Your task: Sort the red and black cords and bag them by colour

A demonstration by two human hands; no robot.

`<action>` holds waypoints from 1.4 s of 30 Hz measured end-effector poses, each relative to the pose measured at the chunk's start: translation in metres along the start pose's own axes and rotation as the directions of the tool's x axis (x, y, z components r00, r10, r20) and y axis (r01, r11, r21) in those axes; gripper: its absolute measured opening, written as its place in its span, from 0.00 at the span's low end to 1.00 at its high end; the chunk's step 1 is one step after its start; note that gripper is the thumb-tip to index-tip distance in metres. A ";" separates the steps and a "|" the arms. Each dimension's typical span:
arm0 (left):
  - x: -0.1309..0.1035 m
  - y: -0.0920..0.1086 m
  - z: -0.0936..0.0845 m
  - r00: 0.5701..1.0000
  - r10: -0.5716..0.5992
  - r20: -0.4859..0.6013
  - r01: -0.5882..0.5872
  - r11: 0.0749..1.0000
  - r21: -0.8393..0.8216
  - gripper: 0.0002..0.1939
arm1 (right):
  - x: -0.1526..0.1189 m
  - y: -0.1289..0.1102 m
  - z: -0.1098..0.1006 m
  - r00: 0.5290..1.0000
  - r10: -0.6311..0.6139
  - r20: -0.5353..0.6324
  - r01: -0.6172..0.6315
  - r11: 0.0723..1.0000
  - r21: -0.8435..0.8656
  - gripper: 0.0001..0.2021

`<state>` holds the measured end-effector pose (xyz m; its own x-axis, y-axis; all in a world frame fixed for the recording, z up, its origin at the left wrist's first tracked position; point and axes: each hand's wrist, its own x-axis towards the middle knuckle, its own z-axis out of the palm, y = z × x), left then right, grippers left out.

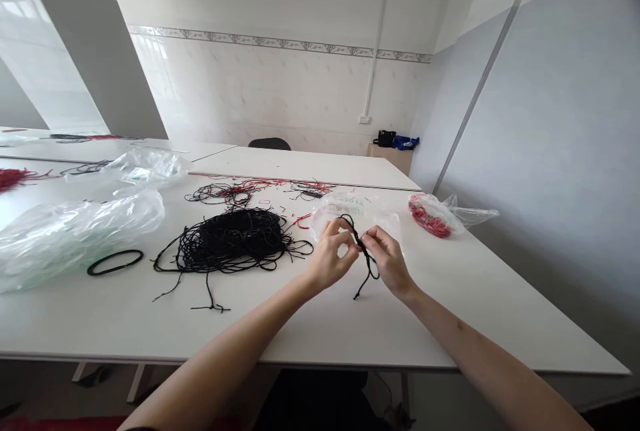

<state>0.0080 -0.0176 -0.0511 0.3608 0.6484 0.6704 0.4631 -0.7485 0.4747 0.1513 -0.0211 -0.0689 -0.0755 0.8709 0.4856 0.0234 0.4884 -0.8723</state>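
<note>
My left hand (334,254) pinches a black braided cord (370,269) from the left, its fingers curled around the upper part. Opposite it, my right hand (389,259) grips the same cord between thumb and fingers. The cord loops above the fingers, and a knotted end hangs down over the white table (350,337). Exactly how the fingertips meet the cord is partly hidden. To the left of my hands lies a big tangled heap of black cords (233,241), with loose knotted ends spreading toward me.
A black ring (115,262) and crumpled clear plastic bags (75,237) lie on the left. Behind the heap are loose black and red cords (225,192). A flat plastic bag (345,207) lies beyond my hands; bagged red cords (430,216) sit near the right edge.
</note>
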 end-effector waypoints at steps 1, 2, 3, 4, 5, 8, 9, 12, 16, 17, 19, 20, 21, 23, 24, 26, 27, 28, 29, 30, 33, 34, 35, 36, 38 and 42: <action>0.000 -0.001 0.000 1.000 -0.014 0.003 0.014 1.000 0.017 0.09 | 0.000 0.001 0.001 1.000 0.002 -0.007 -0.002 1.000 0.001 0.09; 0.000 -0.002 0.001 1.000 -0.022 0.010 0.022 0.999 0.027 0.10 | 0.000 0.002 0.001 1.000 0.004 -0.014 -0.004 1.000 0.002 0.09; 0.000 -0.003 0.001 1.000 -0.023 0.020 0.023 0.999 0.028 0.10 | 0.000 0.002 0.001 1.000 0.008 -0.020 -0.008 1.000 0.004 0.09; 0.001 -0.003 0.002 0.999 -0.020 0.029 0.019 1.000 0.022 0.11 | 0.001 0.003 0.002 1.000 0.018 -0.023 -0.018 1.000 0.020 0.09; 0.001 -0.004 0.002 0.999 -0.013 0.035 0.013 1.000 0.011 0.11 | 0.002 0.003 0.002 0.999 0.034 -0.022 -0.033 0.998 0.049 0.09; 0.000 -0.005 0.003 0.999 0.003 0.036 -0.003 1.000 -0.021 0.11 | 0.003 0.004 0.003 0.996 0.091 0.002 -0.090 0.982 0.164 0.09; 0.000 -0.005 0.003 1.000 0.007 0.028 -0.006 1.000 -0.022 0.11 | 0.004 0.005 0.004 0.995 0.104 0.008 -0.104 0.975 0.195 0.09; -0.001 -0.004 0.005 1.000 0.015 -0.013 -0.015 1.000 -0.005 0.10 | 0.004 0.007 0.007 0.993 0.119 -0.021 -0.111 0.964 0.243 0.08; 0.001 -0.001 0.011 0.998 0.037 -0.046 -0.036 0.999 0.024 0.10 | 0.002 0.011 0.012 0.986 0.117 -0.116 -0.082 0.958 0.276 0.10; 0.002 -0.001 0.012 0.998 0.042 -0.048 -0.041 0.999 0.030 0.10 | 0.002 0.012 0.013 0.984 0.116 -0.136 -0.074 0.958 0.279 0.10; 0.003 0.000 0.011 0.998 0.048 -0.047 -0.046 0.998 0.038 0.10 | 0.002 0.012 0.015 0.981 0.111 -0.156 -0.064 0.959 0.277 0.11; 0.002 0.000 0.010 0.998 0.045 -0.047 -0.043 0.998 0.039 0.10 | 0.002 0.011 0.015 0.982 0.109 -0.156 -0.063 0.959 0.276 0.11; 0.002 0.000 0.009 0.998 0.040 -0.048 -0.038 0.999 0.036 0.11 | 0.002 0.010 0.014 0.984 0.100 -0.145 -0.059 0.962 0.265 0.10; 0.001 -0.001 0.005 0.999 0.021 -0.048 -0.020 1.000 0.017 0.10 | 0.002 0.007 0.011 0.992 0.062 -0.108 -0.039 0.978 0.205 0.10; 0.000 -0.002 0.003 0.999 0.005 -0.049 -0.005 1.000 0.001 0.10 | 0.002 0.006 0.008 0.995 0.038 -0.095 -0.023 0.987 0.160 0.09; 0.000 -0.003 0.001 0.998 -0.042 -0.054 0.040 0.998 -0.041 0.10 | 0.002 0.004 0.004 0.997 0.005 -0.081 0.001 0.998 0.070 0.10; 0.000 -0.003 0.000 0.995 -0.075 -0.062 0.071 0.996 -0.061 0.10 | 0.002 0.003 0.003 0.996 0.001 -0.084 0.002 0.999 0.041 0.11; 0.000 -0.003 -0.001 0.991 -0.110 -0.070 0.104 0.991 -0.079 0.10 | 0.002 0.003 0.002 0.996 0.006 -0.089 -0.004 1.000 0.027 0.11; 0.001 -0.004 -0.001 0.987 -0.142 -0.077 0.134 0.986 -0.096 0.09 | 0.002 0.004 0.001 0.996 0.014 -0.090 -0.012 1.000 0.021 0.11; 0.002 -0.003 -0.001 0.983 -0.167 -0.082 0.157 0.981 -0.111 0.09 | 0.002 0.004 0.001 0.996 0.020 -0.086 -0.018 1.000 0.021 0.11; 0.004 -0.003 -0.003 0.971 -0.220 -0.093 0.205 0.967 -0.151 0.10 | 0.003 0.006 0.002 0.997 0.024 -0.071 -0.021 0.999 0.034 0.10; 0.004 -0.003 -0.004 0.967 -0.235 -0.097 0.217 0.961 -0.169 0.10 | 0.003 0.006 0.002 0.997 0.023 -0.067 -0.021 0.999 0.037 0.10; 0.005 -0.004 -0.005 0.962 -0.251 -0.104 0.228 0.954 -0.194 0.11 | 0.003 0.006 0.002 0.997 0.022 -0.068 -0.020 0.999 0.038 0.09; 0.005 -0.004 -0.006 0.957 -0.266 -0.116 0.236 0.946 -0.224 0.11 | 0.003 0.006 0.002 0.997 0.021 -0.071 -0.018 0.999 0.039 0.09; 0.005 -0.006 -0.008 0.944 -0.296 -0.145 0.245 0.925 -0.292 0.12 | 0.003 0.006 0.001 0.995 0.017 -0.094 -0.012 0.999 0.048 0.08; 0.005 -0.007 -0.007 0.935 -0.355 -0.020 0.322 0.868 -0.378 0.15 | 0.004 0.005 0.000 0.991 0.021 -0.135 -0.013 0.998 0.062 0.08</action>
<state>0.0005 -0.0101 -0.0470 0.1562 0.8690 0.4696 0.2117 -0.4938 0.8434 0.1515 -0.0154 -0.0716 0.0601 0.8804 0.4704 -0.0377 0.4729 -0.8803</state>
